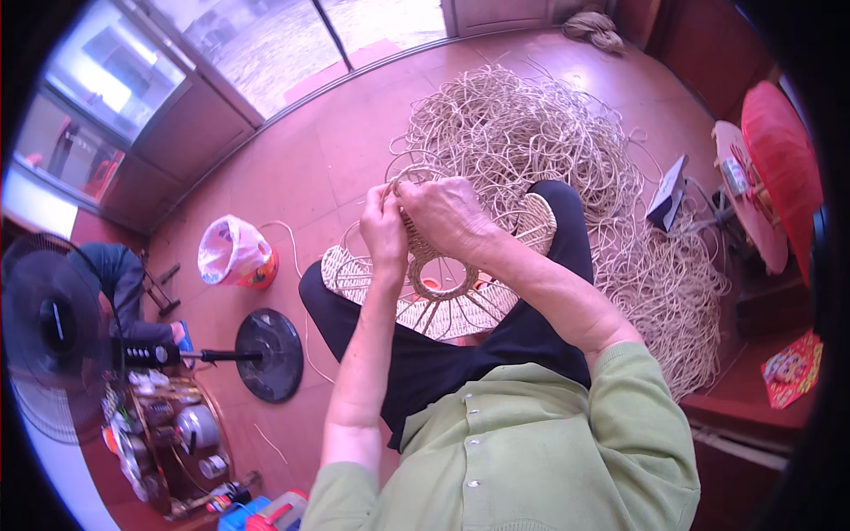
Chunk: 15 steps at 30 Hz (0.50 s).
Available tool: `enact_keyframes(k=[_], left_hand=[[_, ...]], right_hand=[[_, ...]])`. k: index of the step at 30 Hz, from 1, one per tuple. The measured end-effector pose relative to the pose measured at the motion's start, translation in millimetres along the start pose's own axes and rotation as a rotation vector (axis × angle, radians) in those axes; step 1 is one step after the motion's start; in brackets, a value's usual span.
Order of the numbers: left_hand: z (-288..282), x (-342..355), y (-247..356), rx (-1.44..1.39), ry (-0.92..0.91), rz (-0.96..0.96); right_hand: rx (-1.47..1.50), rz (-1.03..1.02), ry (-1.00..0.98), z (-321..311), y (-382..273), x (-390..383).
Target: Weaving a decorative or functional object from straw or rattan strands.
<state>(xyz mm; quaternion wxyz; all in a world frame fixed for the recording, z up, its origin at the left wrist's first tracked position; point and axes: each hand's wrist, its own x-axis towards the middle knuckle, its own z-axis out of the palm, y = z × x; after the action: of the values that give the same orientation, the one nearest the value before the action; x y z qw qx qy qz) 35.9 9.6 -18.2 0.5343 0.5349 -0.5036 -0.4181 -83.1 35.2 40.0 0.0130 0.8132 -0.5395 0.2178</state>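
A woven straw piece (540,223) rests across my lap, a wide plaited band with thin wire spokes and loops. A small straw-wrapped ring (438,294) sits in its middle. My left hand (383,234) is closed, its fingertips pinching straw cord at the far side of the piece. Right beside it, my right hand (450,212) is closed too, with its fingers bent over the same cord (412,168) at a wire loop. The exact grip is partly hidden by the knuckles.
A large heap of loose straw rope (522,124) spreads from the far middle down the right side. To the left stand a lined bin (235,257) and a floor fan (270,354). Another person's leg (133,292) shows behind the fan. A red chair (779,168) is far right.
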Motion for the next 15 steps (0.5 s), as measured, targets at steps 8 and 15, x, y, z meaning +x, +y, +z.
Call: enact_keyframes(k=[8, 15], left_hand=[[-34, 5, 2, -0.417, -0.406, -0.249], [-39, 12, -12, -0.568, -0.612, -0.339]], right_hand=[[0.065, 0.046, -0.032, -2, 0, -3], [0.186, 0.009, -0.045, -5, 7, -2]])
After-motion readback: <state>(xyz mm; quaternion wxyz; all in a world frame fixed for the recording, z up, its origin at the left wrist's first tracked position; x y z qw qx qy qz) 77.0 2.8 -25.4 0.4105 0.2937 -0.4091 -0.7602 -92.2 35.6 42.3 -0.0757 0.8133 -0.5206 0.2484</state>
